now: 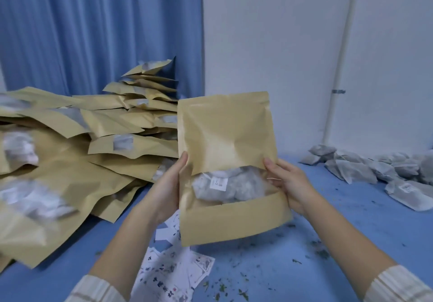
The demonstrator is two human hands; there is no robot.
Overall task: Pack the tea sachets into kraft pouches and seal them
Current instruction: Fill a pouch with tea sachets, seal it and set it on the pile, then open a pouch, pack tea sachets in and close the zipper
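I hold a kraft pouch [228, 142] upright above the blue surface, its clear window facing me. Grey tea sachets [225, 186] with a small white tag show through that window. My left hand [167, 191] grips the pouch's left edge, thumb on the front. My right hand [289, 184] grips the right edge beside the window. The pouch's top edge looks flat and closed. Loose tea sachets [375, 170] lie in a heap at the right.
A large pile of kraft pouches [93, 137] covers the left side, stacked up against a blue curtain [93, 32]. Printed paper sheets [173, 273] lie under the held pouch. Tea crumbs are scattered on the blue table [316, 243]. A white wall stands behind.
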